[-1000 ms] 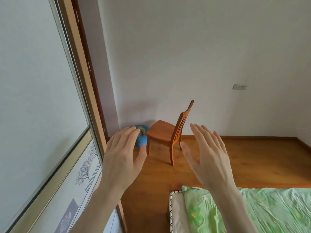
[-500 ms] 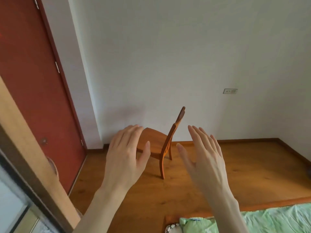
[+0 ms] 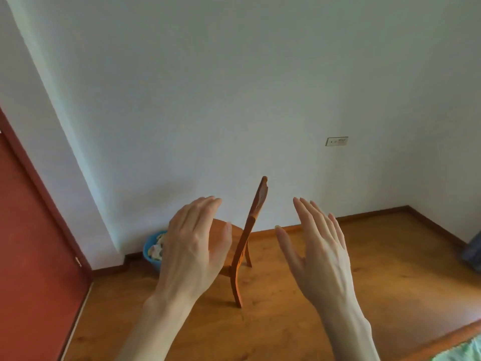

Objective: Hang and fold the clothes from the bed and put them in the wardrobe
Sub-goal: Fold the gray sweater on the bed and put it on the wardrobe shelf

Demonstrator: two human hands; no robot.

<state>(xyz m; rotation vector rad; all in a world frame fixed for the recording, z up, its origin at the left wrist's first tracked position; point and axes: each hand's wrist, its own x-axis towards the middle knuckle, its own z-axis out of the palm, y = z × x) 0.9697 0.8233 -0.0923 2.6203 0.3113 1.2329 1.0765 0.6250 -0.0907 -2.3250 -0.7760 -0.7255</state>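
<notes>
My left hand (image 3: 194, 250) and my right hand (image 3: 318, 252) are both raised in front of me, fingers straight and spread, holding nothing. Only a sliver of the bed with its green floral cover (image 3: 462, 351) shows at the bottom right corner. No clothes and no wardrobe are in view.
A wooden chair (image 3: 250, 230) stands on the wooden floor (image 3: 390, 277) between my hands, back toward me. A blue bin (image 3: 151, 256) sits in the wall corner behind it. A red door (image 3: 33, 243) fills the left. A dark object (image 3: 473, 254) lies at the right edge.
The view has swung away from the sliding wardrobe door toward the red door and wall. The bed has slipped almost out of frame. My hands keep the same raised pose.
</notes>
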